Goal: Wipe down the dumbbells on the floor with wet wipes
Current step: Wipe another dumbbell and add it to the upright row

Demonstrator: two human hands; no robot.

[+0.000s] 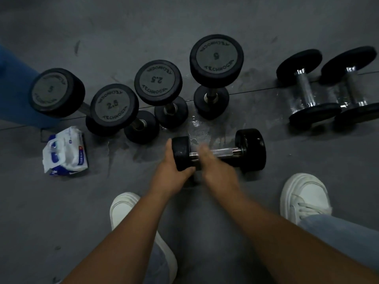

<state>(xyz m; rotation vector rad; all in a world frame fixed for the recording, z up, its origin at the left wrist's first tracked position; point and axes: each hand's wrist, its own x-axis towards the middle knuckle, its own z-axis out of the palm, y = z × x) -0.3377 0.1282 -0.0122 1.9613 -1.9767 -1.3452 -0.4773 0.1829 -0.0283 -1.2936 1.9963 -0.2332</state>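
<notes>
The dumbbell lies on the floor just beyond the feet, long axis left to right. The left hand grips its left head. The right hand, blurred, is over the handle beside that head; whether it is closed cannot be determined. The bare handle runs rightward from it.

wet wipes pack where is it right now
In the head view, the wet wipes pack lies on the floor at the left, just left of the nearer upright 2.5 dumbbell.
</notes>
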